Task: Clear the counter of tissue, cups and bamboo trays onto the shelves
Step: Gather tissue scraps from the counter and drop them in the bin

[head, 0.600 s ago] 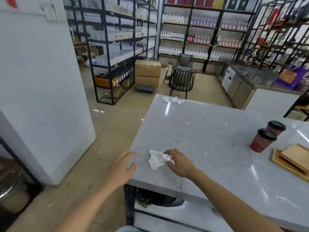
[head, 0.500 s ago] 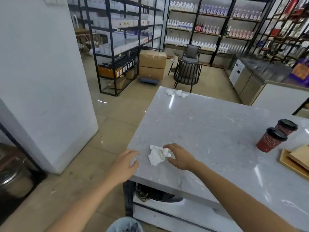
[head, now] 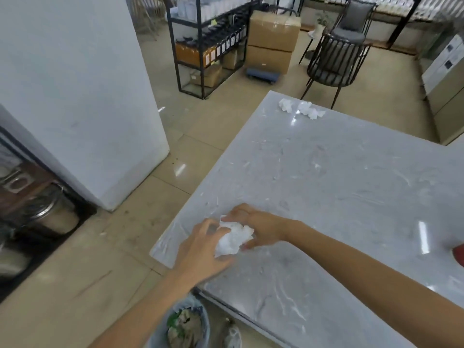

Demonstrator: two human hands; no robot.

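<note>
A crumpled white tissue (head: pixel 234 238) lies near the front left corner of the grey marble counter (head: pixel 339 184). My right hand (head: pixel 258 227) curls around it from the right, fingers closed on it. My left hand (head: pixel 203 249) presses against it from the left with fingers spread. More crumpled tissue (head: pixel 301 109) sits at the counter's far edge. A sliver of a red cup (head: pixel 458 253) shows at the right border. The bamboo trays are out of view.
A bin (head: pixel 185 325) with rubbish stands on the floor below the counter's corner. A white pillar (head: pixel 75 96) rises at left. Beyond are a black shelf rack (head: pixel 200 46), stacked cardboard boxes (head: pixel 272 41) on a dolly and a dark chair (head: pixel 336 61).
The view has tilted down and closer. My left hand moved from the counter's edge onto the tissue, and both hands now bunch it between them.
</note>
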